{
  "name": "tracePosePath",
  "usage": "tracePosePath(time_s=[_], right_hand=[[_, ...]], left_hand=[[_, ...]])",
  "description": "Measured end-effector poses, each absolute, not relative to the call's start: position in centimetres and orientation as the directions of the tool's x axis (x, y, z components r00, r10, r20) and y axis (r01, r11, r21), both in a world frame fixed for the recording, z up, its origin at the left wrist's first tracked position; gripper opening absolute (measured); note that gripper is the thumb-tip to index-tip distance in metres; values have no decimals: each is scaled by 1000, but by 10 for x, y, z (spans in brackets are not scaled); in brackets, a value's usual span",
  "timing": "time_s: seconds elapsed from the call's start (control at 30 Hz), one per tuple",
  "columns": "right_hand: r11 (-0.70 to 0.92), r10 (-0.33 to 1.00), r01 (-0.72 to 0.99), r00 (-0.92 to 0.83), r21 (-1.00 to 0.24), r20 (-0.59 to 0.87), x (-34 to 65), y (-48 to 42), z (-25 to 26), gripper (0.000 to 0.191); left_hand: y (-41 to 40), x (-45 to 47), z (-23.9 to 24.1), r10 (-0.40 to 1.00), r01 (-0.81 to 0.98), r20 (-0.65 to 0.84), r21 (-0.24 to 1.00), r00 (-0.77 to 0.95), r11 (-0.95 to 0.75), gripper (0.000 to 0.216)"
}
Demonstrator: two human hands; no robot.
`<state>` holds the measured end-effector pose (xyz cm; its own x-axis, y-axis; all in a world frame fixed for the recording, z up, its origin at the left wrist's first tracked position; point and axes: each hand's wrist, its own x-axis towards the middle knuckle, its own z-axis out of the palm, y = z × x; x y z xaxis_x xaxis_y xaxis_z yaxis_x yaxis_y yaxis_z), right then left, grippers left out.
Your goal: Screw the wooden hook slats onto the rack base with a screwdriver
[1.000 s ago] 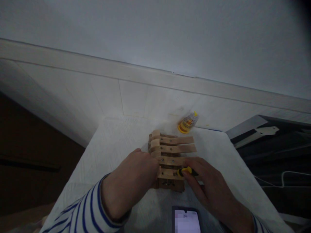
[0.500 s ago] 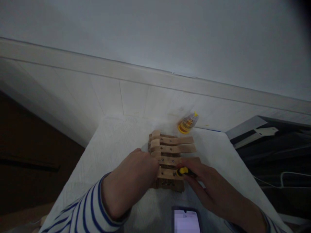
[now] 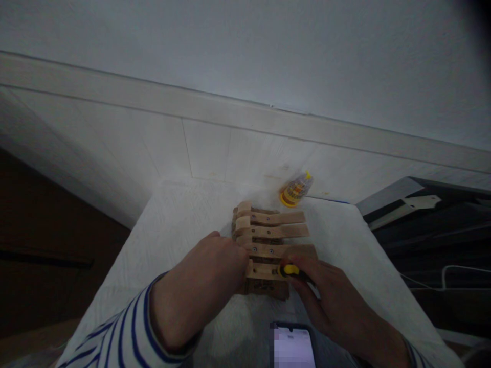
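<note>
A wooden piece (image 3: 264, 249) made of several pale slats on a darker base lies on the white tabletop. Small screws show along the slats. My left hand (image 3: 215, 273) is closed over the left end of the nearest slat, its fingertips hidden behind the hand. Between the thumb and fingers of my right hand (image 3: 326, 289) is a yellow and black screwdriver (image 3: 290, 270). Its end points left at a screw hole on the nearest slat; whether the tip touches the screw is too small to tell.
Behind the slats, near the wall, stands a clear plastic bottle with a yellow base (image 3: 295, 190). A lit phone (image 3: 293, 347) lies at the front edge. Dark objects and a pale handle (image 3: 422, 203) are right of the white table (image 3: 169, 214).
The view has shifted slightly. My right hand has turned a little with the screwdriver, and more of the third slat's right end shows. My left hand keeps its hold.
</note>
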<state>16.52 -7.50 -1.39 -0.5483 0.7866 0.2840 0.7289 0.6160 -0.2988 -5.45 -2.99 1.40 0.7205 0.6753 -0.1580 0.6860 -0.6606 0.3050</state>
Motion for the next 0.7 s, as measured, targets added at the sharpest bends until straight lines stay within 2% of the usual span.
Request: tracePosePath(time_s=[0.23,0.47,0.7], right_hand=[[566,817,790,-499,-235,288,158,-82,-15,18],[564,794,811,-483,-154,368,155,-88,-23,20],[593,777,788,-506,-166,376,155,-83,-21,22]], left_hand=[[-30,-53,16,667,690,-189,285,721,-665,15],[-32,-54,21,684,699,-174,304,709,-647,19],[-32,-53,21,691,698,-136,259,710,-667,18]])
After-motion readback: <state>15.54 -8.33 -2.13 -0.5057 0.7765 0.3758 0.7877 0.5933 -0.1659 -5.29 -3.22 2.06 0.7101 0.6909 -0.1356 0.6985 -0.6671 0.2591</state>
